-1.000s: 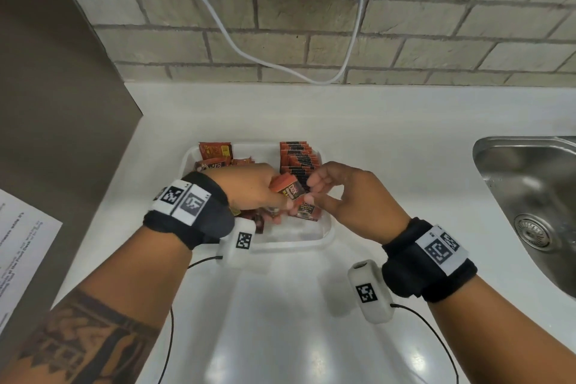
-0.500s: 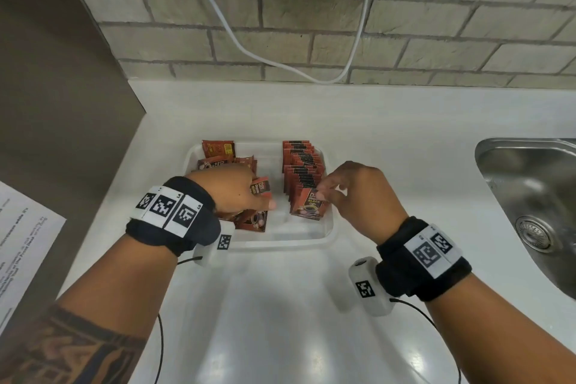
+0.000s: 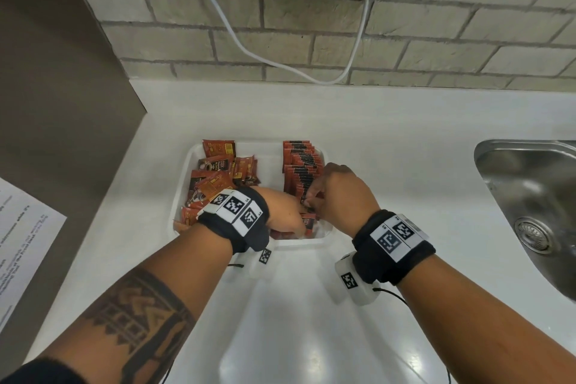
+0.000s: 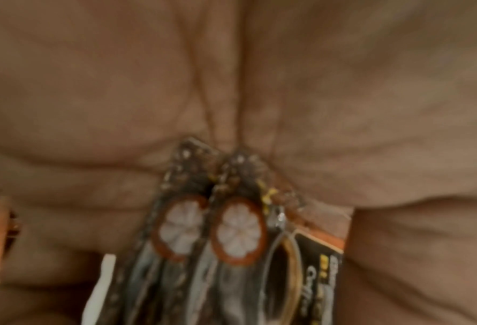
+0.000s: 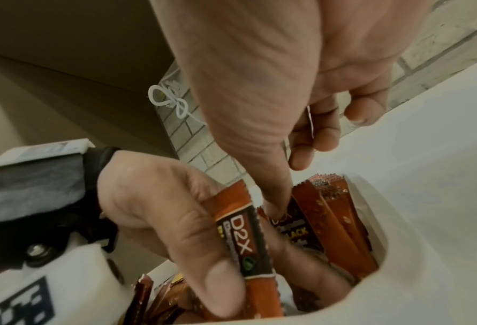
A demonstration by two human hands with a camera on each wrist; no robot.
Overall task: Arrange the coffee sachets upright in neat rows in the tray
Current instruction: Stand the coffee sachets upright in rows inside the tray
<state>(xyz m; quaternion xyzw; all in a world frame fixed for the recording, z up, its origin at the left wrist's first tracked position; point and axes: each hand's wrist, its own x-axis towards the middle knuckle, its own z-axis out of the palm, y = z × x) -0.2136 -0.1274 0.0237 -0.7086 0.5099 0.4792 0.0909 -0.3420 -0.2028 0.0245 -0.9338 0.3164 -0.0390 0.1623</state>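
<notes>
Sachets [image 3: 300, 165] of glossy orange-and-black foil are standing in a row along the white tray's [image 3: 184, 171] right side. Left hand [image 5: 159, 220] is pinching several flat sachets [image 5: 248, 241]; right hand [image 3: 339, 193], fingers curled, is thumbing the row's nearest sachet.

Red sachets [image 3: 300, 165] upright right; loose pile [image 3: 215, 178] left, tray [image 3: 324, 235]
</notes>
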